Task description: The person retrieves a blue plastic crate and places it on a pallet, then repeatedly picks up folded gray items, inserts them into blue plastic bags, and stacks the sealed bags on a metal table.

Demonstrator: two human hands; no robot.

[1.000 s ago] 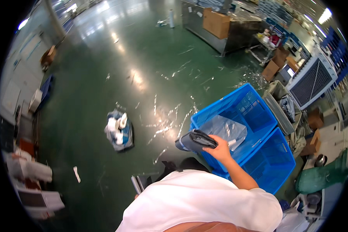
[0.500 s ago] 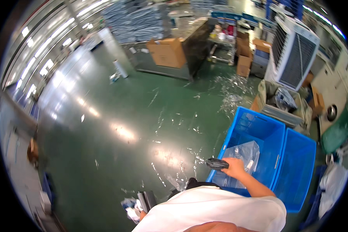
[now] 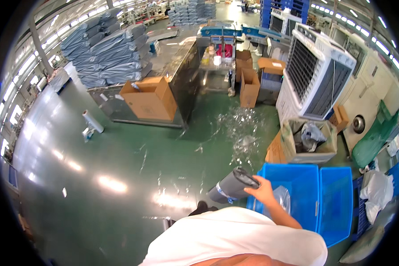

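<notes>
My right hand (image 3: 262, 190) is closed on one end of a dark grey rolled bundle (image 3: 226, 188), which looks like rolled plastic film or bags. A blue and white band goes round the bundle, and it is held slanted above the floor, just left of the blue bin (image 3: 292, 170). Inside that bin lies a clear plastic bag (image 3: 282, 198), partly hidden by my forearm. My left hand is out of sight beyond my white shirt. Near my shoe, a small part of a grey object (image 3: 167, 223) shows past the shirt.
A second blue bin (image 3: 337, 199) adjoins the first. Beyond stand a lined waste container (image 3: 312, 156) and a white air cooler (image 3: 314, 71). Plastic scraps (image 3: 244, 137) litter the green floor. An open carton (image 3: 150, 99) leans at a metal table (image 3: 181, 84) bearing grey-blue wrapped stacks (image 3: 106, 53).
My view has lifted and turned right. The bundle in my right hand now shows its full length, with the band visible. My left hand and the things by it have left the view.
</notes>
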